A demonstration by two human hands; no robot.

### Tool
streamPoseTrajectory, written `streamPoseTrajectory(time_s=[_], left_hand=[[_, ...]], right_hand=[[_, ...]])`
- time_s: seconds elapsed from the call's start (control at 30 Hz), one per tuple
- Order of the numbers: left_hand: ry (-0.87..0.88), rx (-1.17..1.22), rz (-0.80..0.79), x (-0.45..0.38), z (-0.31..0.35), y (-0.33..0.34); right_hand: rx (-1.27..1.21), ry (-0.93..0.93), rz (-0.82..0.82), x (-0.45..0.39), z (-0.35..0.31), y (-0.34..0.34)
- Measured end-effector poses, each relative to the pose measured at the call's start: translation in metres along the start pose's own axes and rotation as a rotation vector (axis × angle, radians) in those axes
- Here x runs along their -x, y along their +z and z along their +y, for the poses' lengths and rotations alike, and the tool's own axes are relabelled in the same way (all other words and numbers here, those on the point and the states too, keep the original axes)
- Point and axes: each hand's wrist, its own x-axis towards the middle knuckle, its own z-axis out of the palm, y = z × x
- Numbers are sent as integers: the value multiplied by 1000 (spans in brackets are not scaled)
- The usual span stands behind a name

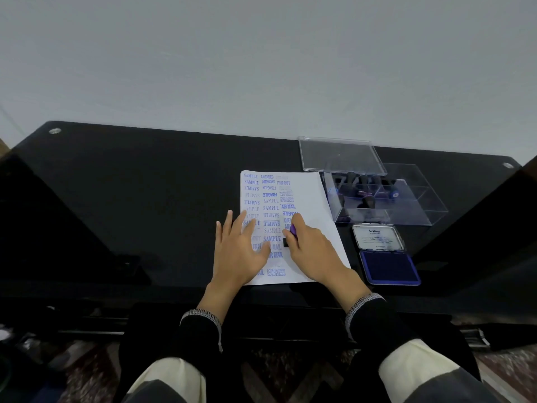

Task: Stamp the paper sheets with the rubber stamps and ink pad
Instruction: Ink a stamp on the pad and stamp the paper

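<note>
A white paper sheet (pixel 312 196) lies on the black table, covered with several blue stamped words. My left hand (pixel 238 248) rests flat on the sheet's left side with fingers spread. My right hand (pixel 311 248) grips a rubber stamp (pixel 292 231) with a purple handle and presses its black base onto the paper near the middle. An open blue ink pad (pixel 389 267) with its lid raised sits just right of the sheet.
A clear plastic box (pixel 406 205) holding several more stamps stands behind the ink pad, and its clear lid (pixel 340 155) lies at the back. The black table (pixel 130 199) stretches to the left. A pale wall rises behind it.
</note>
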Motion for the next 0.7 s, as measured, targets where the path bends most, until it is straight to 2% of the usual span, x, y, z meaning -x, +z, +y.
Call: streamPoseTrajectory(time_s=[0.17,0.43,0.7], left_hand=[[-44,-15,-30,0,1,0],[-45,-15,-32,0,1,0],[-45,-29,-37,0,2,-1]], right_hand=[[-31,-4,51,9,1,8],[-45,25,-34,-9,3,-2],[-61,17,41,2,2,6]])
